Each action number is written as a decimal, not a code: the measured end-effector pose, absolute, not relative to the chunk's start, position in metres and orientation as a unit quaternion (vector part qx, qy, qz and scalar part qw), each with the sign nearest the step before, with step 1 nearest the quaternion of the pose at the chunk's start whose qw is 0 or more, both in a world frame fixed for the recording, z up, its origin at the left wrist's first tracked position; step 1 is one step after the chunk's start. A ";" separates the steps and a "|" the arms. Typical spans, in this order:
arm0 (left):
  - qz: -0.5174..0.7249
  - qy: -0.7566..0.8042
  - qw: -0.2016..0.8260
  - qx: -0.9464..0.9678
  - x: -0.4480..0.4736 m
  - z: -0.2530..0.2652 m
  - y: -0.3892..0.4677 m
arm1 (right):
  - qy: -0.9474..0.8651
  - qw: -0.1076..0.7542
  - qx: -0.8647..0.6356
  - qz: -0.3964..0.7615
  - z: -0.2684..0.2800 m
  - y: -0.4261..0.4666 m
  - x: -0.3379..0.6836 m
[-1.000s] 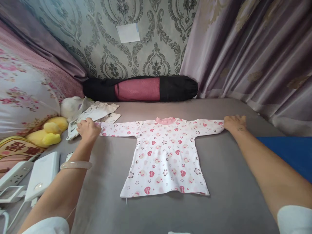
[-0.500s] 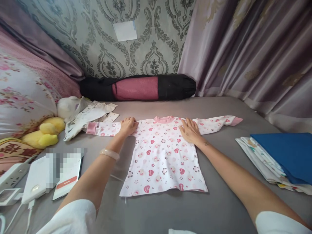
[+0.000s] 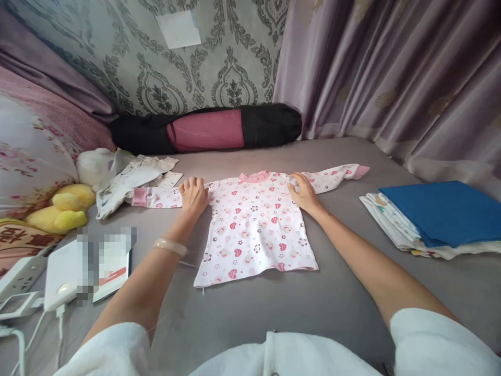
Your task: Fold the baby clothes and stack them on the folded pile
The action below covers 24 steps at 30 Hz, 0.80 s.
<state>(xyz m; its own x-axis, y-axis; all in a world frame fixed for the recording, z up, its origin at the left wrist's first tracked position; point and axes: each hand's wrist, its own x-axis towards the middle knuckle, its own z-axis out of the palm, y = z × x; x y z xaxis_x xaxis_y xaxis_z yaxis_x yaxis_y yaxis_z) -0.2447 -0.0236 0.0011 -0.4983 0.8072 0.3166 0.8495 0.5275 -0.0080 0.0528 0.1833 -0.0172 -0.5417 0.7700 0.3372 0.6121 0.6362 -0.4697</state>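
A child's long-sleeved shirt (image 3: 256,224), white with pink hearts, flowers and small figures, lies spread out on the grey bed sheet (image 3: 242,318). Its pink collar (image 3: 253,177) points away from me, and both sleeves stretch sideways. At the left shoulder, my left hand (image 3: 193,196) is closed on the cloth with its knuckles up; the fingertips are hidden. My right hand (image 3: 304,193) curls its thumb and fingers around a bit of cloth at the right shoulder. The hem lies nearest to me, slightly wavy.
Folded clothes with a blue piece (image 3: 442,211) on top lie at the right. On the left are a power strip (image 3: 23,277), a white charger box (image 3: 64,274), a phone (image 3: 113,269), plush toys (image 3: 64,206) and crumpled pale cloth (image 3: 133,177). A black and pink roll bag (image 3: 207,129) lies by the wall.
Both hands were lying flatter on the shirt's shoulders; now their fingers are bent in at the cloth. The view has shifted, and my white top shows at the bottom.
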 end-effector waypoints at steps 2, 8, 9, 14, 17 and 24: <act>-0.089 -0.876 0.134 -0.455 -0.233 0.006 -0.046 | -0.836 0.290 -0.433 0.173 -0.012 0.174 0.072; -0.099 -0.911 -0.027 -0.399 -0.200 0.010 -0.109 | -0.850 0.107 -0.466 0.223 -0.002 0.128 0.126; -0.100 -0.912 -0.053 -0.395 -0.194 0.010 -0.117 | -0.853 0.083 -0.466 0.221 0.000 0.119 0.131; -0.119 -0.905 -0.121 -0.389 -0.158 0.012 -0.142 | -0.855 0.004 -0.466 0.228 0.016 0.077 0.141; -0.126 -0.908 -0.131 -0.378 -0.141 0.013 -0.151 | -0.853 -0.021 -0.462 0.242 0.023 0.060 0.145; -0.116 -0.913 -0.136 -0.368 -0.132 0.015 -0.160 | -0.866 -0.062 -0.427 0.253 0.023 0.053 0.154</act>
